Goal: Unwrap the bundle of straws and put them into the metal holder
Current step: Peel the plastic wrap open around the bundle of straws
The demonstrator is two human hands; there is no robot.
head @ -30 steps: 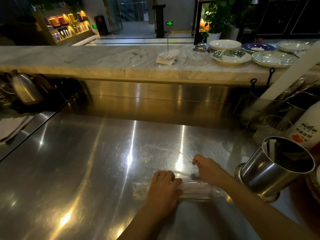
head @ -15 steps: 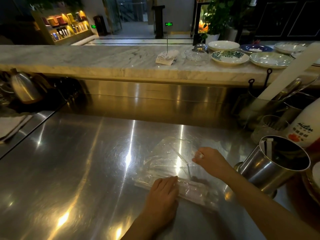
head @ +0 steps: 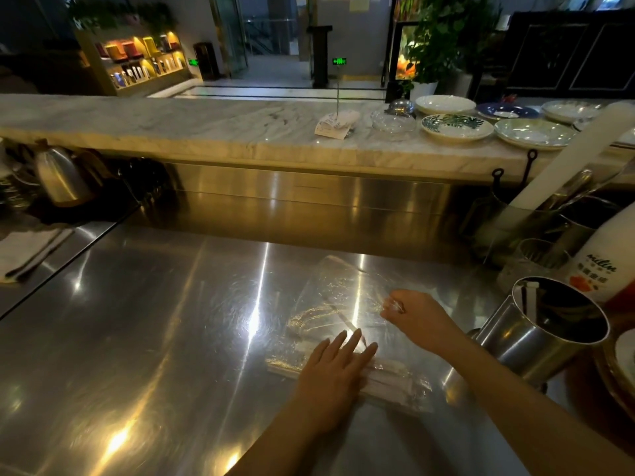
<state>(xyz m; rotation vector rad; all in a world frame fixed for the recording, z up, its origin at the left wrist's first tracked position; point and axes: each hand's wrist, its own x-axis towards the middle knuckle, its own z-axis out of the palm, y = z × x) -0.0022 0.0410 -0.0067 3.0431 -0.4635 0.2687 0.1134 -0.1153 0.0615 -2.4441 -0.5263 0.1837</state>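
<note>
A bundle of straws (head: 391, 376) lies on the steel counter (head: 154, 338), partly inside clear plastic wrap (head: 340, 297). My left hand (head: 335, 369) lies flat on the bundle's left part, fingers spread, pinning it down. My right hand (head: 417, 317) pinches an edge of the wrap and holds it lifted away from the bundle, so the sheet spreads out behind. The metal holder (head: 536, 334) stands tilted at the right, open mouth toward me, with one or two straws inside.
A white bottle (head: 604, 255) and containers with utensils (head: 556, 228) crowd the right behind the holder. A plate edge (head: 625, 359) shows at far right. A marble ledge (head: 171, 128) with plates (head: 457, 127) runs across the back. A kettle (head: 62, 176) stands far left.
My right hand has pulled the wrap up and back from the bundle, opening it into a wide sheet. My left hand has flattened out on the straws.
</note>
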